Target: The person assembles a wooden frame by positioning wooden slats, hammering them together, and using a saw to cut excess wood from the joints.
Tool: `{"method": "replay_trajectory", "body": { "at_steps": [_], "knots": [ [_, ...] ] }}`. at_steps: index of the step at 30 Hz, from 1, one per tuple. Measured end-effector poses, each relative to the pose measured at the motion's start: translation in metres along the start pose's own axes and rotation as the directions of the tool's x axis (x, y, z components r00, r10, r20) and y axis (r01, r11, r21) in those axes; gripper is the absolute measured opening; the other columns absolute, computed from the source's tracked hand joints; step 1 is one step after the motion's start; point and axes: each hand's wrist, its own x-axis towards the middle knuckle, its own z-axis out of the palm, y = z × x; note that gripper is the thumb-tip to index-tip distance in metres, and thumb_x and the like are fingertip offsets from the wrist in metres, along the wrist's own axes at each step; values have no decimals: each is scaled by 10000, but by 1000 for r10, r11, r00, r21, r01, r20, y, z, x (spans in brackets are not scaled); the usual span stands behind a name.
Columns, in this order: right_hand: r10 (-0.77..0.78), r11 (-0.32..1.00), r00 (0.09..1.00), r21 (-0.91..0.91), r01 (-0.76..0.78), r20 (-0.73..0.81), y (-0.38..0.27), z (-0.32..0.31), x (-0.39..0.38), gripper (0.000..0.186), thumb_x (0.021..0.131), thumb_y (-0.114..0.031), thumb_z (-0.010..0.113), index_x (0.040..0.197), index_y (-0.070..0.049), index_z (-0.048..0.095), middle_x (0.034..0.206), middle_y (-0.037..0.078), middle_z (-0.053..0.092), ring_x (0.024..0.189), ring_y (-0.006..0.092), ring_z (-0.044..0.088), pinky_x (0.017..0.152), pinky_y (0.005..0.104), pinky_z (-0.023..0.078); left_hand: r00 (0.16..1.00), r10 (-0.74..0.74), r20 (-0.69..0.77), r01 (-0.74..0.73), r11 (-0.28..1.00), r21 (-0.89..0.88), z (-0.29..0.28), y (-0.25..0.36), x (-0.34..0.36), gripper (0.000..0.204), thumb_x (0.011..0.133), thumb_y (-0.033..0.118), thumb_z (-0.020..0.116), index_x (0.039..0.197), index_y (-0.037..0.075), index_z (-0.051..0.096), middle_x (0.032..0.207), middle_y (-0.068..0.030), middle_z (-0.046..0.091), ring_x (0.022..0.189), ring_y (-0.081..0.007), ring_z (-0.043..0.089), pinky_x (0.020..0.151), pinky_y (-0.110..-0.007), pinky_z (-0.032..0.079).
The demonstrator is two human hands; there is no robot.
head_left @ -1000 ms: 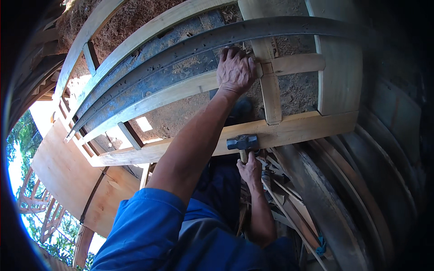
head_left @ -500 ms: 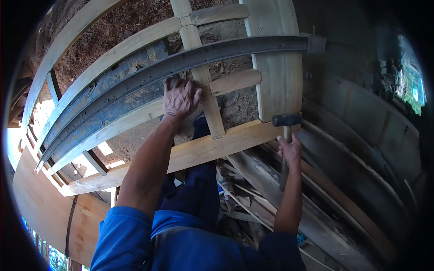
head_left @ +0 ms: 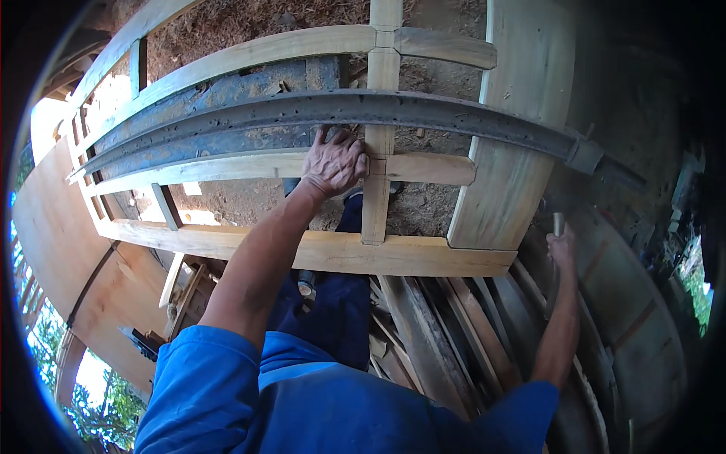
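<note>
My left hand [head_left: 333, 163] grips the lower curved rail [head_left: 242, 166] of a pale wooden frame [head_left: 423, 257], fingers curled over it beside an upright crosspiece [head_left: 374, 212]. Just above my fingertips a long, pitted grey metal bar [head_left: 446, 113] lies across the frame, with a block-like fitting [head_left: 584, 155] near its right end. My right hand [head_left: 561, 250] is closed around a hammer's handle [head_left: 558, 222] out to the right, beyond the frame's wide end board [head_left: 499, 197]; the hammer's head cannot be made out.
Long boards [head_left: 408, 325] are piled below the frame at my right. Large curved sheets [head_left: 628, 318] stand at the far right. Plywood panels [head_left: 68, 212] are at the left, with greenery beyond. Dirt and shavings [head_left: 189, 30] show through the frame.
My right hand with the hammer has moved right and out from the frame's lower board to beside its end. My left hand stays on the rail. The camera's view has shifted.
</note>
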Motion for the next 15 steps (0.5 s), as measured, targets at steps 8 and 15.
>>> {"method": "replay_trajectory", "body": {
  "at_steps": [8, 15],
  "knots": [
    [142, 943, 986, 314, -107, -92, 18, -11, 17, 232, 855, -64, 571, 1068, -72, 481, 613, 0, 469, 432, 112, 472, 376, 292, 421, 1000, 12, -5, -12, 1000, 13, 2, 7, -2, 297, 914, 349, 446, 968, 116, 623, 984, -67, 638, 1104, -222, 549, 1088, -511, 280],
    [3, 991, 1000, 136, -1, -15, -13, 14, -6, 279, 852, -42, 589, 1114, -50, 495, 649, 14, 493, 460, 104, 490, 389, 282, 431, 999, 11, -39, -11, 1000, -4, 4, 1, -2, 308, 920, 351, 442, 954, 112, 634, 989, -66, 646, 1117, -215, 551, 1099, -496, 280]
  ]
}}
